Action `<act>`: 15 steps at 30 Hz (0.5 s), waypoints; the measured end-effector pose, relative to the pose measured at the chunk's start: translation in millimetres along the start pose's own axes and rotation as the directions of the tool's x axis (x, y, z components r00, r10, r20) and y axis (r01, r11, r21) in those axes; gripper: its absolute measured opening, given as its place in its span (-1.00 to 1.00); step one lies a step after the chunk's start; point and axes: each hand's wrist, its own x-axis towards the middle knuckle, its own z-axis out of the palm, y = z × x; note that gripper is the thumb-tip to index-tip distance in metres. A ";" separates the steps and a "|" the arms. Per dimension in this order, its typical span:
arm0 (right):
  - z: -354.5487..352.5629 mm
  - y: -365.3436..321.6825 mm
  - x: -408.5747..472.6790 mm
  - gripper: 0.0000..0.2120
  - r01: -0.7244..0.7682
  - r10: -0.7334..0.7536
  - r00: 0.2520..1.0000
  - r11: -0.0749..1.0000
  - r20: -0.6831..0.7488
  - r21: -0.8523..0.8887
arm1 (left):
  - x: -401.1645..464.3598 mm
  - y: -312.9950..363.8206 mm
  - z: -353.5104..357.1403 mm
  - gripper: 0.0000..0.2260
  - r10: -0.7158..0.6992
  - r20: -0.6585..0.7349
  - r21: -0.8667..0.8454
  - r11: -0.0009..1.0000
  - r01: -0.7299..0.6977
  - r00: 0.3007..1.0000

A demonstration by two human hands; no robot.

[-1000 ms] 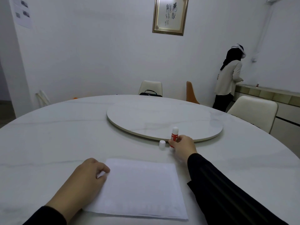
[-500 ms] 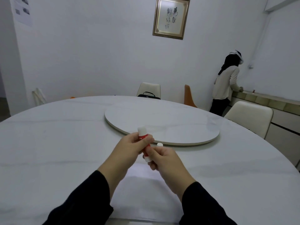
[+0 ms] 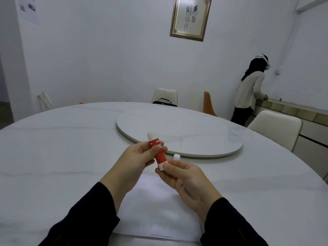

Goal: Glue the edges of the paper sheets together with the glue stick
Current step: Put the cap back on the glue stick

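Note:
A red glue stick (image 3: 160, 155) with a white tip pointing up and away is held above the table. My left hand (image 3: 140, 158) grips its upper red body between thumb and fingers. My right hand (image 3: 184, 180) pinches its white base end. Its white cap (image 3: 176, 156) stands on the table just behind my right hand. The white paper sheets (image 3: 159, 213) lie flat on the table beneath my forearms, partly hidden by my dark sleeves.
A round white marble table (image 3: 53, 157) carries a raised turntable (image 3: 186, 134) at its centre. Cream chairs (image 3: 276, 128) stand at the right and far side, one with a black bag (image 3: 164, 102). A person (image 3: 250, 91) stands at a counter by the right wall.
My right hand lifted the glue stick from the table and brought it toward me. My left hand left the paper and took hold of the stick's upper part.

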 end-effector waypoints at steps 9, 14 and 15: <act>5.7 3.3 -2.4 -0.72 -0.070 0.069 0.997 0.996 -0.022 -0.057 | 3.0 -5.4 -5.2 -0.73 0.045 0.050 -0.076 0.996 -0.041 0.998; 1.7 14.6 5.3 -0.77 0.108 -0.159 0.972 0.956 -0.172 -0.272 | 4.4 -9.1 -2.2 -0.85 0.041 0.025 -0.052 0.998 -0.040 0.999; 1.1 13.9 5.4 -0.75 0.072 -0.106 0.984 0.972 -0.142 -0.226 | 4.6 -9.0 -2.6 -0.85 0.040 0.026 -0.051 0.998 -0.039 0.999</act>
